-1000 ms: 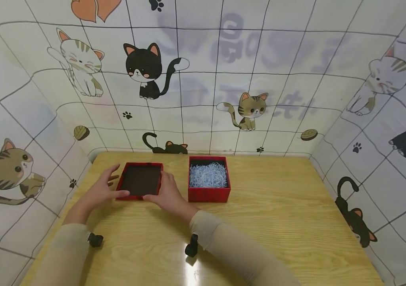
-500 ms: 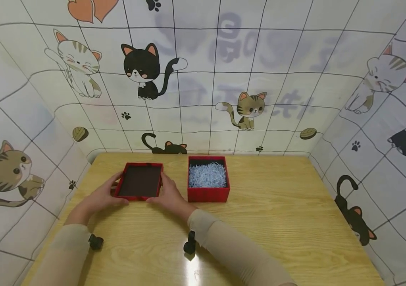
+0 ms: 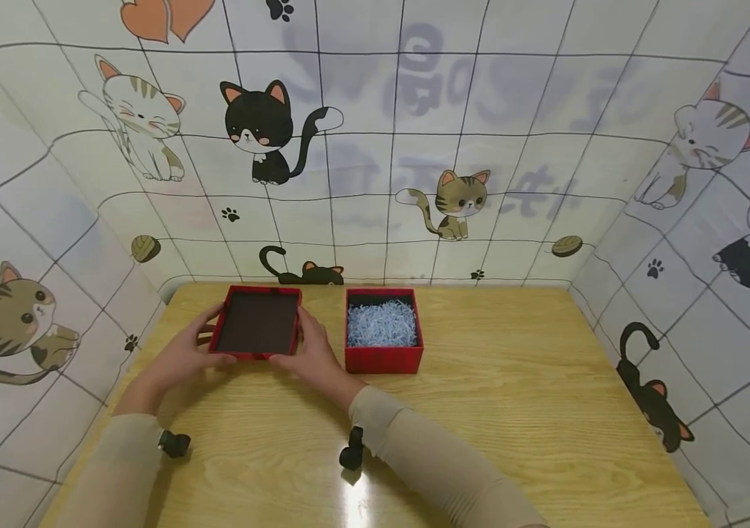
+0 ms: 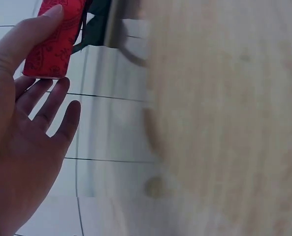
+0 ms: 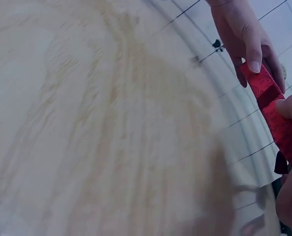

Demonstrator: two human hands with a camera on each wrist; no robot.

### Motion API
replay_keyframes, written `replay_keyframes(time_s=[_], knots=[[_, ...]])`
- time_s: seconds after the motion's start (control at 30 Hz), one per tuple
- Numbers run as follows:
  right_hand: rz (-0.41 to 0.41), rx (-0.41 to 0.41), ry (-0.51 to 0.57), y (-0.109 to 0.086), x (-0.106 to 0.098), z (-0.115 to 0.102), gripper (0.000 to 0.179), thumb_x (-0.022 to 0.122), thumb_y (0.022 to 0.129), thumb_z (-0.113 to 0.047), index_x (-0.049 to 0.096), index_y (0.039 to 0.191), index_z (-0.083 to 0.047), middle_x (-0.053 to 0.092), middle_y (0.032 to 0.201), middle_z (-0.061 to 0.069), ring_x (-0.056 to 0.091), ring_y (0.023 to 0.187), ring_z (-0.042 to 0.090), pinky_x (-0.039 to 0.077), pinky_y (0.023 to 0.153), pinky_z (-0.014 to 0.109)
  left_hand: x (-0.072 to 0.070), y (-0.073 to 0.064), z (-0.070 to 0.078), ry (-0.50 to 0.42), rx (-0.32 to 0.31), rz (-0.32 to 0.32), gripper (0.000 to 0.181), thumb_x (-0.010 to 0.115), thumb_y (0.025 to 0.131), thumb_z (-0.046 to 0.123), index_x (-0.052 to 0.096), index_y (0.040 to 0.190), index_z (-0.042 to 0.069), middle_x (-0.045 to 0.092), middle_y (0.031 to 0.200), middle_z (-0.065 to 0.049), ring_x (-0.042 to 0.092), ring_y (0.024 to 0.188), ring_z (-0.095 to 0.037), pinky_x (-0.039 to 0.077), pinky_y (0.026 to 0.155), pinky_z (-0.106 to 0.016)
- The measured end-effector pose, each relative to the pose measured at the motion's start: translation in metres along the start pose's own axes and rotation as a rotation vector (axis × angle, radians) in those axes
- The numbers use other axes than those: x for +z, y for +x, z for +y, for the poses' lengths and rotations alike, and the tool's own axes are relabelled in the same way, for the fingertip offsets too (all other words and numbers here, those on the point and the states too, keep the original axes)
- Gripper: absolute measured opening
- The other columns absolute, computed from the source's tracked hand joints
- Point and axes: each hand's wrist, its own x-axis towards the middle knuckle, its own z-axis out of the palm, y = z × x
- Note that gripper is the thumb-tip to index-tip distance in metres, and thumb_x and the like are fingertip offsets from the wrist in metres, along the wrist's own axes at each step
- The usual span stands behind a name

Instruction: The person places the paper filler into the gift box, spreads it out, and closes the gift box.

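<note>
My left hand (image 3: 183, 359) and right hand (image 3: 315, 359) hold a shallow square red box lid (image 3: 259, 323) between them, its dark inside facing up. The left one grips the lid's left side, thumb along the near edge. On the opposite side, the right fingers are hooked round the edge, with that thumb near the front corner. A floral pattern shows on the lid's red side (image 4: 52, 44) in the left wrist view, with the left thumb pressed on it. Seen from the right wrist, a darker ribbon band (image 5: 270, 96) crosses this side between both thumbs.
Right of the lid stands an open red box (image 3: 384, 359) filled with pale blue shredded paper (image 3: 381, 323). The wooden table (image 3: 513, 396) is bordered at the back and sides by a white gridded cloth (image 3: 375, 213) with cartoon cats.
The left hand has closed onto the lid's side. Both hands have then raised the lid slightly, and its far edge sits higher in the head view. The box with shredded paper stays put.
</note>
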Motion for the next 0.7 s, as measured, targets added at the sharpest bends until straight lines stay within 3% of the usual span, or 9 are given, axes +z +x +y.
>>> replay_keyframes(time_s=[0.23, 0.33, 0.4, 0.57, 0.63, 0.7], knots=[[0.013, -0.038, 0.027, -0.001, -0.009, -0.027, 0.112, 0.095, 0.091, -0.028, 0.024, 0.177, -0.018, 0.033, 0.175, 0.0, 0.042, 0.15, 0.025, 0.046, 0.122, 0.041, -0.014, -0.002, 0.014, -0.007, 0.062, 0.032, 0.118, 0.095, 0.092, 0.031, 0.017, 0.18, 0.029, 0.028, 0.178, -0.018, 0.04, 0.152, -0.052, 0.039, 0.115, -0.078], [0.014, -0.062, 0.001, -0.002, -0.014, -0.036, 0.113, 0.093, 0.091, -0.03, 0.022, 0.178, -0.017, 0.031, 0.177, 0.0, 0.04, 0.154, 0.026, 0.047, 0.122, 0.042, -0.018, -0.002, 0.022, -0.029, 0.09, 0.04, 0.116, 0.093, 0.093, 0.024, 0.016, 0.18, 0.029, 0.029, 0.177, -0.019, 0.04, 0.151, -0.053, 0.042, 0.113, -0.077], [0.014, -0.069, -0.032, -0.001, -0.018, -0.042, 0.114, 0.092, 0.092, -0.032, 0.019, 0.179, -0.018, 0.029, 0.178, 0.0, 0.036, 0.156, 0.024, 0.046, 0.122, 0.042, -0.02, -0.002, 0.028, -0.034, 0.104, 0.049, 0.114, 0.092, 0.094, 0.021, 0.016, 0.18, 0.03, 0.03, 0.176, -0.018, 0.041, 0.15, -0.051, 0.047, 0.112, -0.068], [0.016, -0.1, -0.086, -0.001, -0.03, -0.055, 0.114, 0.091, 0.094, -0.035, 0.016, 0.179, -0.021, 0.023, 0.18, 0.0, 0.03, 0.16, 0.022, 0.045, 0.123, 0.043, -0.022, -0.002, 0.043, -0.026, 0.128, 0.089, 0.11, 0.091, 0.095, 0.02, 0.02, 0.179, 0.029, 0.033, 0.174, -0.015, 0.045, 0.147, -0.049, 0.051, 0.102, -0.029], [0.021, -0.114, -0.084, -0.002, -0.036, -0.06, 0.113, 0.091, 0.094, -0.034, 0.017, 0.179, -0.021, 0.024, 0.18, -0.001, 0.032, 0.16, 0.021, 0.047, 0.122, 0.043, -0.02, -0.002, 0.049, -0.019, 0.129, 0.102, 0.109, 0.091, 0.095, 0.022, 0.021, 0.179, 0.03, 0.034, 0.174, -0.015, 0.047, 0.146, -0.05, 0.051, 0.1, -0.027], [0.024, -0.117, -0.078, -0.004, -0.044, -0.065, 0.112, 0.091, 0.094, -0.034, 0.018, 0.179, -0.022, 0.025, 0.18, -0.003, 0.034, 0.158, 0.021, 0.048, 0.121, 0.045, -0.017, -0.001, 0.054, -0.018, 0.124, 0.112, 0.109, 0.091, 0.095, 0.024, 0.022, 0.179, 0.031, 0.035, 0.174, -0.014, 0.046, 0.147, -0.049, 0.053, 0.104, -0.037]])
